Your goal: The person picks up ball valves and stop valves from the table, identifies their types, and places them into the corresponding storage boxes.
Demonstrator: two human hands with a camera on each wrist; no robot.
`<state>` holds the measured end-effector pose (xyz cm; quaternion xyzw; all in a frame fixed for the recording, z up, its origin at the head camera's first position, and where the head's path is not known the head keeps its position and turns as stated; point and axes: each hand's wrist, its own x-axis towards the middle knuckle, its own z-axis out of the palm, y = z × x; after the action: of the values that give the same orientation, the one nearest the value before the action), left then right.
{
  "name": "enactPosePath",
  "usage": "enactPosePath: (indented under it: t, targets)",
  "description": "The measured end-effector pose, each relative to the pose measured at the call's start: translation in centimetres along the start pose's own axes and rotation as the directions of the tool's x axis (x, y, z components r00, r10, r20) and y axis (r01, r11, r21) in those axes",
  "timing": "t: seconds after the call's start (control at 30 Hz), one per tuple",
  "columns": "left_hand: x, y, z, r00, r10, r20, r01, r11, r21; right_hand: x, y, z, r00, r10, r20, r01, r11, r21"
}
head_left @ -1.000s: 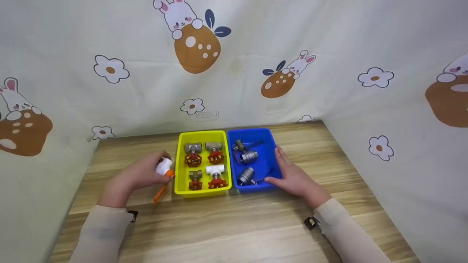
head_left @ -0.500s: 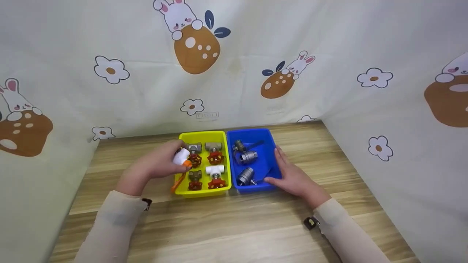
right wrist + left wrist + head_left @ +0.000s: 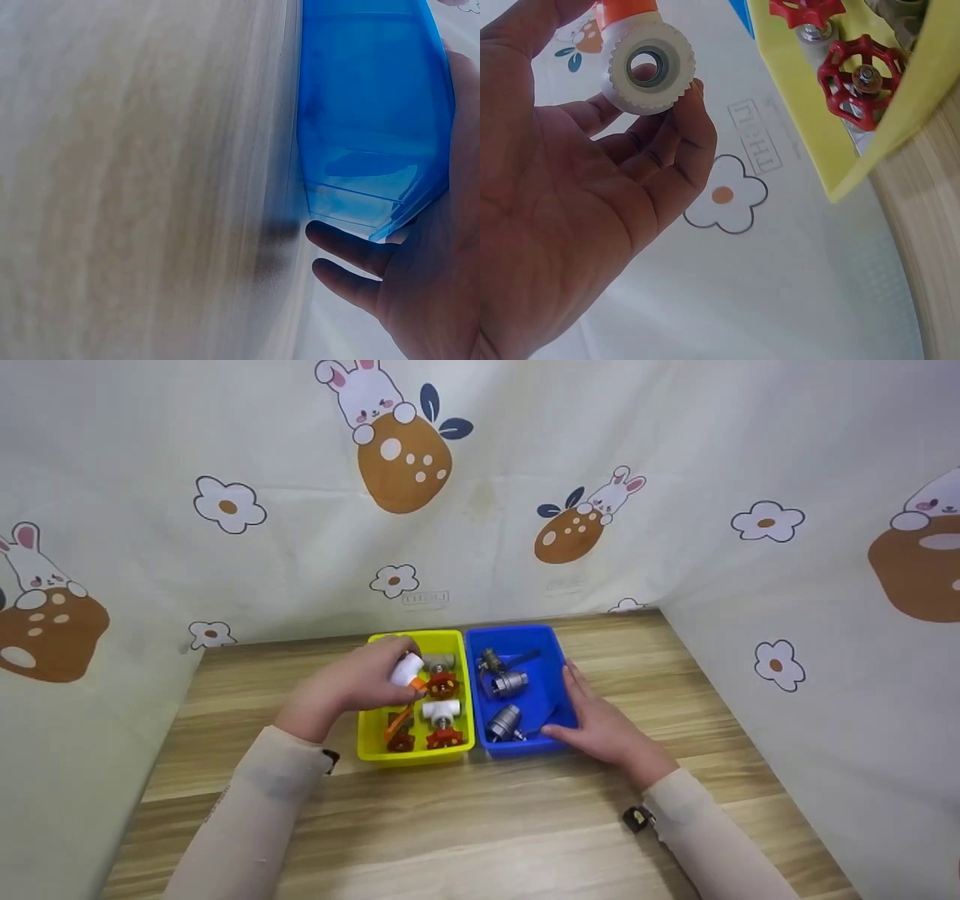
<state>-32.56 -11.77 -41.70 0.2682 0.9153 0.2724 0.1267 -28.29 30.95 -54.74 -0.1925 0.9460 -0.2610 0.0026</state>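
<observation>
In the head view my left hand [image 3: 360, 682] pinches a white plastic ball valve [image 3: 406, 671] with an orange lever handle [image 3: 398, 723], over the yellow bin [image 3: 416, 759]. The left wrist view shows the valve's ribbed round end [image 3: 679, 82] facing the camera, between thumb and fingers. Below it in the bin are gate valves with red handwheels, including a white one [image 3: 442, 711] and a metal one [image 3: 441, 664]; another is hidden by the hand. My right hand [image 3: 604, 727] rests against the right side of the blue bin [image 3: 544, 682], fingers extended and thumb by its near corner.
Inside the blue bin lie metal ball valves, among them a steel one [image 3: 503, 722], another steel one [image 3: 511, 683] and a small brass-coloured one [image 3: 490, 659]. The bins stand side by side on a wood-grain table [image 3: 480, 825], against a printed curtain [image 3: 487, 532].
The left hand has carried the white ball valve rightward from beside the yellow bin to a place over it. The right hand and both bins have stayed put.
</observation>
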Motion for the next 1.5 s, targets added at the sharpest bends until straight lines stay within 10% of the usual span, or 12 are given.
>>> enactPosePath:
  t: [0.67, 1.5]
  targets:
    - [6.8, 5.9, 2.6, 0.982, 0.141, 0.123, -0.146, 0.989, 0.034, 0.2, 0.0, 0.0, 0.999, 0.035, 0.023, -0.035, 0.999, -0.005]
    - [14.8, 9.9, 6.6, 0.982, 0.111, 0.151, -0.141, 0.969, 0.204, 0.2, -0.3, -0.3, 0.999, 0.029, 0.040, -0.029, 1.000, 0.001]
